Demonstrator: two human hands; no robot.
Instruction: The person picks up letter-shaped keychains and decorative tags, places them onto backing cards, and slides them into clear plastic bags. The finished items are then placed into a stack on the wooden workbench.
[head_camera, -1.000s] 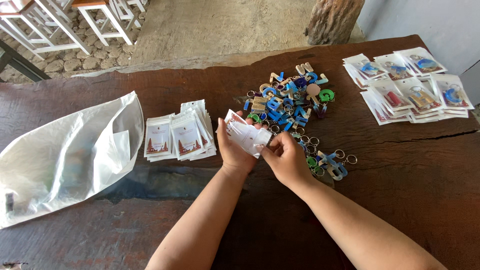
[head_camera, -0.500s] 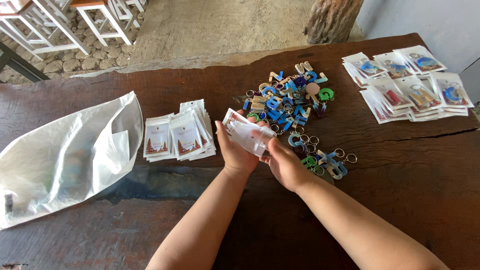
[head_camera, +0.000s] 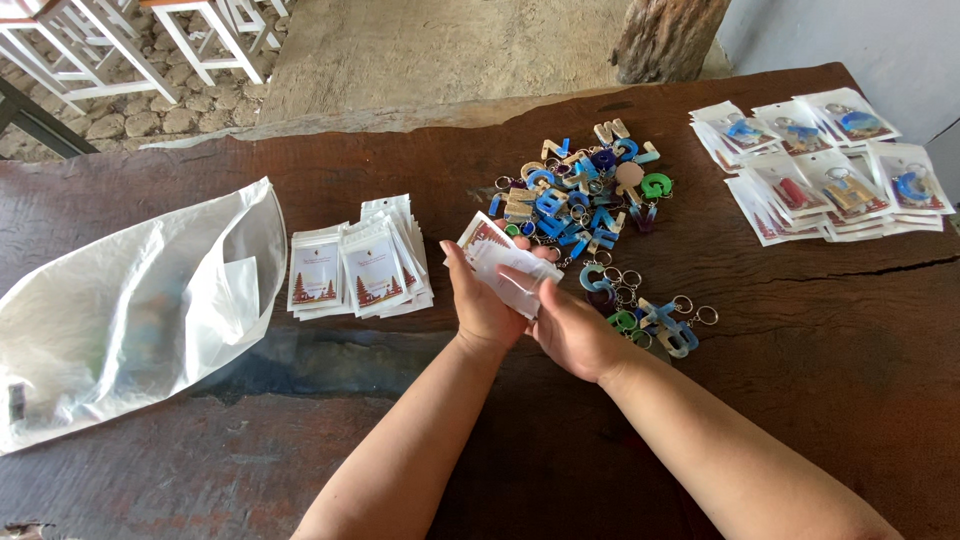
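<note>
My left hand (head_camera: 482, 302) holds a small clear packet with a white printed card (head_camera: 497, 260) from below, just above the dark wooden table (head_camera: 800, 360). My right hand (head_camera: 568, 328) presses on the packet's lower right end, fingers laid over it. What is inside the packet is hidden by my fingers. Just beyond my hands lies a heap of coloured letter keychains (head_camera: 590, 205) in blue, green and wood tones, with metal rings trailing toward my right wrist.
A stack of empty card packets (head_camera: 358, 268) lies left of my hands. A large crumpled clear plastic bag (head_camera: 130, 310) covers the table's left side. Filled packets (head_camera: 825, 165) are spread at the far right. White stools (head_camera: 120, 45) stand beyond the table.
My right hand has slid down and left along the packet, from its right edge to over its lower end. The packet has tipped slightly. The view has shifted a little.
</note>
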